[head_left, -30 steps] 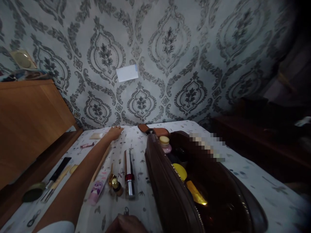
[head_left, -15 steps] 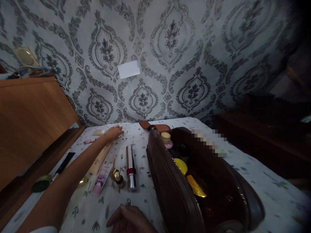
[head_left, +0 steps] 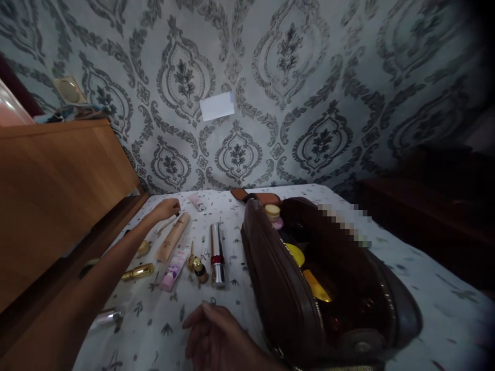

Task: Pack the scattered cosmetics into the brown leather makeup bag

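Slim pale stick (head_left: 166, 225) with a dark tip lies on the leaf-print cloth (head_left: 143, 337) by the left hand (head_left: 166, 208), whose fingers curl there; I cannot tell if they grip it. A light fingertip pinch, lifted straight up, should spare the beige squeeze tube (head_left: 173, 238) just beside. Nearer lie the pink cartoon tube (head_left: 174, 269) and silver, red-banded cylinder (head_left: 217, 247). The right hand (head_left: 220, 335), well apart, hangs relaxed, nothing visible in it, beside the unzipped brown handbag (head_left: 284, 288).
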A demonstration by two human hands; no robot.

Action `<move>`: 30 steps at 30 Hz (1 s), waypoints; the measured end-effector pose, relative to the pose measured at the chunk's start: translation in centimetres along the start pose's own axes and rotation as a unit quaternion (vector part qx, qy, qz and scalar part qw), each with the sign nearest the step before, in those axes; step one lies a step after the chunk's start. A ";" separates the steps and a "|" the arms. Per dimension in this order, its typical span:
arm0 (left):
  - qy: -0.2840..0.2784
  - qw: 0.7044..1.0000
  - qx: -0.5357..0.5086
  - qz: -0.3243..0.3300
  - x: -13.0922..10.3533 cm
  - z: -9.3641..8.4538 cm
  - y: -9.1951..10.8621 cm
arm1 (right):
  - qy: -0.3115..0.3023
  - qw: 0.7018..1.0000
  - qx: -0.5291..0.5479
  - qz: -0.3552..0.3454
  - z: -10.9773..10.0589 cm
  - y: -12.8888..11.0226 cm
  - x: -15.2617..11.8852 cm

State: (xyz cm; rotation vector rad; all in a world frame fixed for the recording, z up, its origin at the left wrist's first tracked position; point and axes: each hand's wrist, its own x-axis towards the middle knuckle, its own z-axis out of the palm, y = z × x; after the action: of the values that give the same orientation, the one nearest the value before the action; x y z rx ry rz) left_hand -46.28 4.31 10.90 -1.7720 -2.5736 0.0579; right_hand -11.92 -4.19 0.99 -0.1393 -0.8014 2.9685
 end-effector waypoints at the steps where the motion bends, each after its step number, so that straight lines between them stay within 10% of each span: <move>1: -0.010 1.000 -0.008 -0.014 -0.9 0.0 -0.1 | 0.001 1.000 0.003 0.000 0.1 0.0 -0.1; 10: -0.091 0.989 -0.016 -0.114 -6.0 1.8 1.9 | 0.019 1.000 -0.007 -0.012 0.8 0.0 -0.5; 30: -0.103 0.983 -0.048 -0.146 -6.7 2.5 2.6 | 0.019 0.999 -0.033 -0.006 0.8 -0.1 -0.6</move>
State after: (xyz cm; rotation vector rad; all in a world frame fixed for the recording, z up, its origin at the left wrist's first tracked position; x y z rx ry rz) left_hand -41.57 -1.10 8.34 -1.4641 -3.0042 0.1209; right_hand -11.40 -4.56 1.82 -0.1934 -0.8940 2.9192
